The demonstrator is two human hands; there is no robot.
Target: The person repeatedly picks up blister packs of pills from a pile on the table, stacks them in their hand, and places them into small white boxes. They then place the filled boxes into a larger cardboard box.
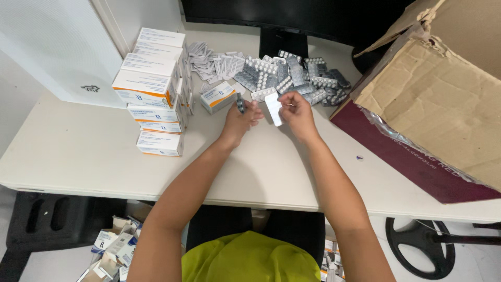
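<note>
At table centre, left hand (pixel 241 120) pinches a dark blister strip (pixel 240 105); right hand (pixel 296 112) grips a white blister card (pixel 273 108). Loose blister pile (pixel 297 77) lies at twelve o'clock, stacked cartons (pixel 154 89) at nine.

Both my arms are showing bare from the elbows down past the white desk (pixel 94 151) edge, no sleeves reaching the forearms. My left hand (pixel 239 121) and right hand (pixel 296 110) are going bare too: no gloves, no rings, no watch, no wristband showing. I'm wearing a lime yellow-green top (pixel 250 258), plain fabric, no print visible, showing just below the near desk edge between my two arms. Nails are looking short; finer detail is too small to tell.
</note>
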